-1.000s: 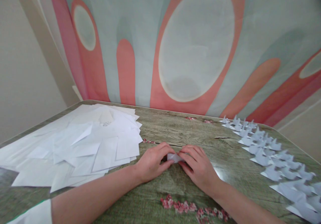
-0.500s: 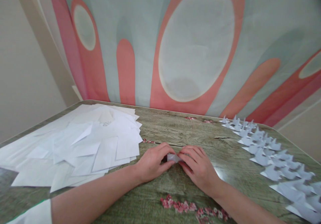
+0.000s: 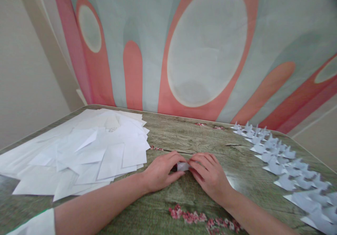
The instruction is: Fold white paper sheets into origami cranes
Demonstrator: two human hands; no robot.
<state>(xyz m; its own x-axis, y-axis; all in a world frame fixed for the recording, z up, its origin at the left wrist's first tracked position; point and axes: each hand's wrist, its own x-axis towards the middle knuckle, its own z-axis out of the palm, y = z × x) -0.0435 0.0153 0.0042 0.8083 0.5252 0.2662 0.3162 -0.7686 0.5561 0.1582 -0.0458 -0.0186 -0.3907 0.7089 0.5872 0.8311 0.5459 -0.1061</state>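
White paper sheets [image 3: 109, 161] lie in a wide, loose heap at far L of the table [image 3: 179, 133]; most look flat, at least one seems bent over, so there's prob. plenty of stock left unfolded. Next, R of the heap, L hand [image 3: 159, 170] is curled narrow, thumb & fingers round the L end of a small white piece [image 3: 182, 166]. The piece sits mid-table, betw. both hands. R hand [image 3: 210, 173] pinches its R end w/ the fingertips. It looks folded small, but no bird shape shows, so prob. part-done; exact stage can't be told, as fingers hide much of it. Far R, folded birds [image 3: 273, 167] stand close together in rows nr the table's edge, tips up; these look finished. No exact count: they overlap & some run out of view.
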